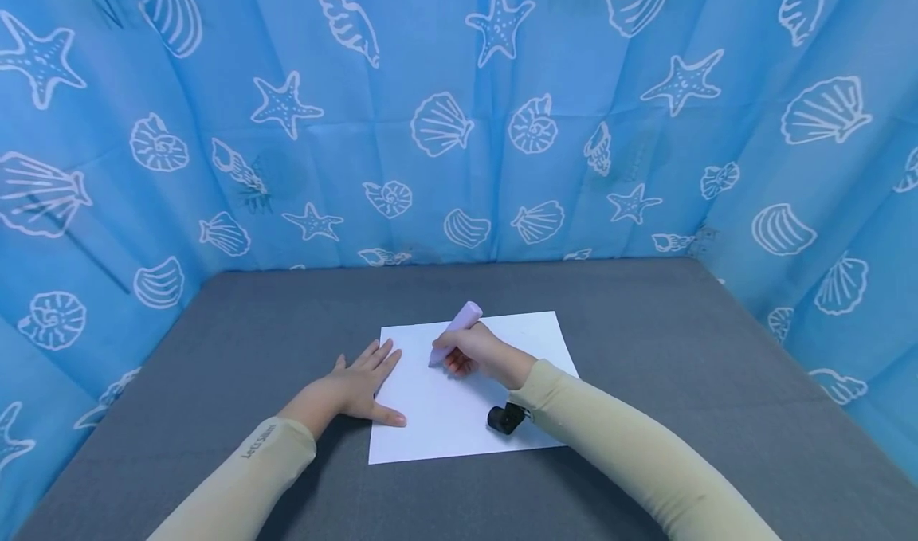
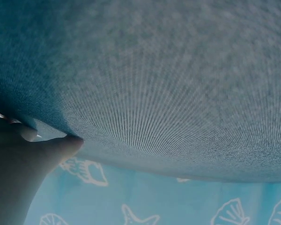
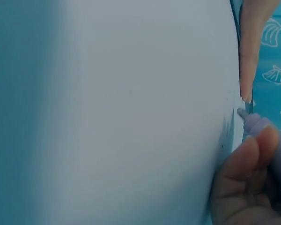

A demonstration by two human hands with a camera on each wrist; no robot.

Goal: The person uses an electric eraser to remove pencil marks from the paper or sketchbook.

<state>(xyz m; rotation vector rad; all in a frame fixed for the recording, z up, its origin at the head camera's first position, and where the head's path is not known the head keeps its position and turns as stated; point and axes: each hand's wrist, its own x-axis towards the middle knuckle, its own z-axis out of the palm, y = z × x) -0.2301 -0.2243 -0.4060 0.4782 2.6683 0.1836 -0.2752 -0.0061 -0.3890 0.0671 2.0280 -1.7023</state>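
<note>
My right hand [image 1: 469,350] grips a thick lavender marker [image 1: 459,327] that slants up and away to the right. Its grey tip [image 3: 241,112] points down at the sheet of white paper [image 1: 437,413], right at the surface. Small dark specks show on the sheet near the tip in the right wrist view. My left hand [image 1: 358,386] lies flat with fingers spread over the left edge of the paper, the thumb pointing inward. In the left wrist view, part of the left hand [image 2: 33,154] shows at the lower left.
A dark grey cloth covers the table [image 1: 287,310] under the paper. The small black wrist camera [image 1: 505,419] sits below my right wrist, over the paper. A blue curtain [image 1: 459,166] with white shells and starfish stands around the back and sides.
</note>
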